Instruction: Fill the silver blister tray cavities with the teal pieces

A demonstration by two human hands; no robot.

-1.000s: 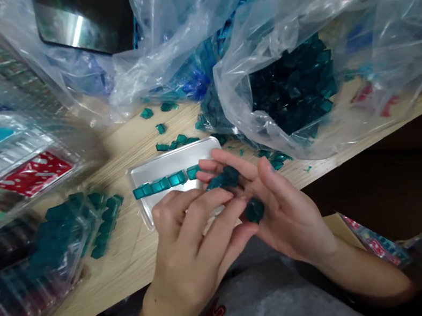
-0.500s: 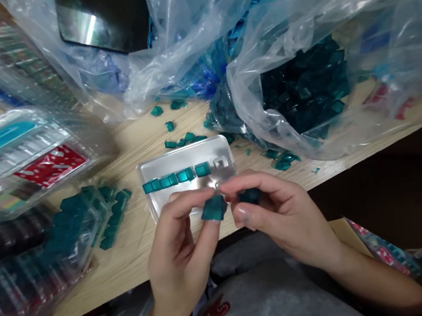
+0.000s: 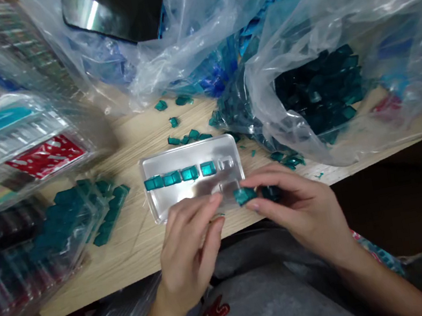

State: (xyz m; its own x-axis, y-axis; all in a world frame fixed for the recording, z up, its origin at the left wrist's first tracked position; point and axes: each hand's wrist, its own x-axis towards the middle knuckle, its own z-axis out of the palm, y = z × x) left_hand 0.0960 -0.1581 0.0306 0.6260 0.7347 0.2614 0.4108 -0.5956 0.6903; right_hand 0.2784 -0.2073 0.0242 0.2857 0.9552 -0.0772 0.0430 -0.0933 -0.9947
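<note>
The right hand [image 3: 304,212] grips a translucent teal plastic piece [image 3: 245,195] between thumb and fingers [image 3: 280,179], with a darker piece [image 3: 271,193] held just behind it. The left hand [image 3: 190,257] is half open, its fingertips [image 3: 214,199] extended over the lower edge of a shallow silver-toned tray [image 3: 194,155]; they show no piece. A row of teal pieces [image 3: 175,176] lies inside the tray, which rests on the wooden worktop [image 3: 139,258]. Loose pieces [image 3: 191,136] lie beyond the tray, near a clear plastic bag [image 3: 304,16] containing dark teal pieces [image 3: 318,98].
</note>
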